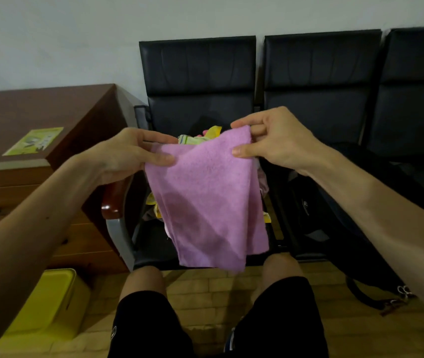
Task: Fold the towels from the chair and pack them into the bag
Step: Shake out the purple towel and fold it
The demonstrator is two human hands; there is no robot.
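Where the pink towel is: pinched along its top edge by both sets of fingers, apparently doubled over, hanging below them in front of the seat.
Left hand: thumb and fingers grasp the towel's top left corner.
Right hand: thumb and fingers grasp the top right corner, slightly higher than the left.
Pile of towels: crumpled on the seat just behind and below the fingers, with yellow and striped cloth showing; none looks folded.
Chair: black, straight beyond the fingers.
Bag: black, at the next seat, to the right of and below the right fingers, apart from the pink towel. I cannot tell what it already holds.
Desk: brown wood, off to the left of the left fingers.
Progress: probably early or midway. This towel seems only part-folded and needs another fold before it goes into the bag. The pile is left to do.
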